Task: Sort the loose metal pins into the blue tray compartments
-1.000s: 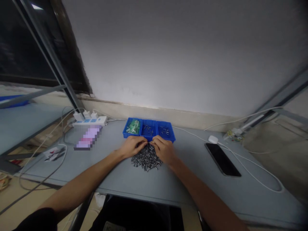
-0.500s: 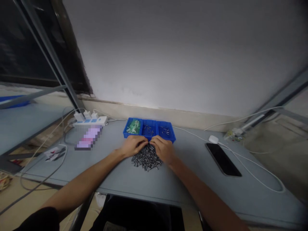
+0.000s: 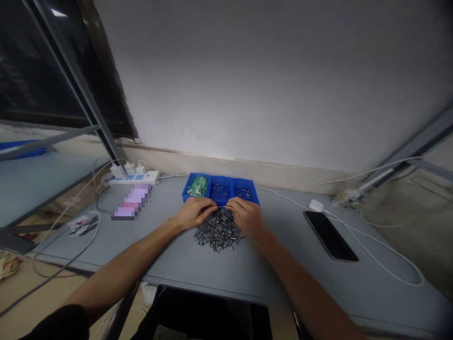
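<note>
Head view shows two bare hands meeting above the far edge of a heap of metal pieces (image 3: 218, 236), which lies on the grey surface (image 3: 198, 269). The left hand (image 3: 191, 213) has its thumb and fingers pressed together at the tips, and the right hand (image 3: 247, 218) faces it in the same way; between them they pinch a thin piece (image 3: 221, 207), too small for me to tell its shape. Just beyond the hands stands a blue tray (image 3: 232, 190) with three compartments: the left one contains green and pale things, the other two contain some scattered metal pieces. To the right lies a dark phone (image 3: 331, 236); to the far left is a white power strip (image 3: 152, 178).
</note>
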### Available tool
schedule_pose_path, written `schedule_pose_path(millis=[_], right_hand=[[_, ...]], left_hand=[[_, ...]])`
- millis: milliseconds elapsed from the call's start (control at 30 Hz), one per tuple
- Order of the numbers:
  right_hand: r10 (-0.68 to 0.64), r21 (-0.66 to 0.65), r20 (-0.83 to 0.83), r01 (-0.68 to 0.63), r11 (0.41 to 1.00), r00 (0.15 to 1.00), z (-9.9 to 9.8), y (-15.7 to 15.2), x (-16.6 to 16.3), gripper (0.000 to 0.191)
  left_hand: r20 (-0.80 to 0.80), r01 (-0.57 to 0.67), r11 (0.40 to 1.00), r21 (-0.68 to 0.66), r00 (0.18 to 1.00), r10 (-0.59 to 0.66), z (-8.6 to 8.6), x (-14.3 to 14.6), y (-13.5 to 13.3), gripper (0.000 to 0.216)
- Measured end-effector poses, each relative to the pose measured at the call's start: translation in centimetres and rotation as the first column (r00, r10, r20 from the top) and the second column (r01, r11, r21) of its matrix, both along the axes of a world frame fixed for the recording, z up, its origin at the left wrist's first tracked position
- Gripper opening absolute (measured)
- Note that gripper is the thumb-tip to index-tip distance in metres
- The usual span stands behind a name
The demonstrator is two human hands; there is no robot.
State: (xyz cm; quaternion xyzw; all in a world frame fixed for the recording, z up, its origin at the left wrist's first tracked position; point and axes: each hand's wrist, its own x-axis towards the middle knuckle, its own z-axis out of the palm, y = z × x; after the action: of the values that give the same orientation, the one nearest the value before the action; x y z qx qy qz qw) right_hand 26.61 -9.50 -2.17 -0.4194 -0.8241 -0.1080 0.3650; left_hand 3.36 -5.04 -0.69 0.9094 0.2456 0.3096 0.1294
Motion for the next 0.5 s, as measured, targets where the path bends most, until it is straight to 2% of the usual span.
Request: schedule_pose_path(millis=[67,167,233,300,400,500], right_hand=[[-0.012,0.08,-0.053,0.016,0.997,0.999,0.1,0.1,0.6,0.025],[-0.135,0.191,-0.233,0.182,0.965,0.963,0.6,0.6,1.9,0.025],[-0.243,0.196,-0.299,0.308,0.931,0.923,1.1,1.1,2.9,0.023],[-0.31,0.174,-0.251,0.357,0.918,0.917,1.2,1.7,3.9,0.025],[-0.259,0.065,-0.105,0.266,0.962,0.96,0.7,2.1,4.4,0.024],[-0.099,-0.175,0.079,0.112,0.978,0.992,0.0,1.7,3.6,0.023]], left_hand=[[0.008,-0.009,1.0,0.002,1.0,0.009,0.1,-0.2,-0.1,0.028],[0.006,-0.037,0.999,-0.001,0.999,0.037,0.0,-0.4,0.1,0.028],[-0.022,-0.066,0.998,-0.012,0.998,0.066,-0.1,-0.5,0.3,0.029],[-0.087,-0.078,0.997,-0.027,0.993,0.075,-0.3,-0.5,0.5,0.03],[-0.222,-0.061,0.997,-0.041,0.974,0.05,-0.3,-0.4,0.7,0.031],[-0.322,-0.088,0.995,-0.036,0.944,0.072,-0.3,-0.3,0.6,0.031]])
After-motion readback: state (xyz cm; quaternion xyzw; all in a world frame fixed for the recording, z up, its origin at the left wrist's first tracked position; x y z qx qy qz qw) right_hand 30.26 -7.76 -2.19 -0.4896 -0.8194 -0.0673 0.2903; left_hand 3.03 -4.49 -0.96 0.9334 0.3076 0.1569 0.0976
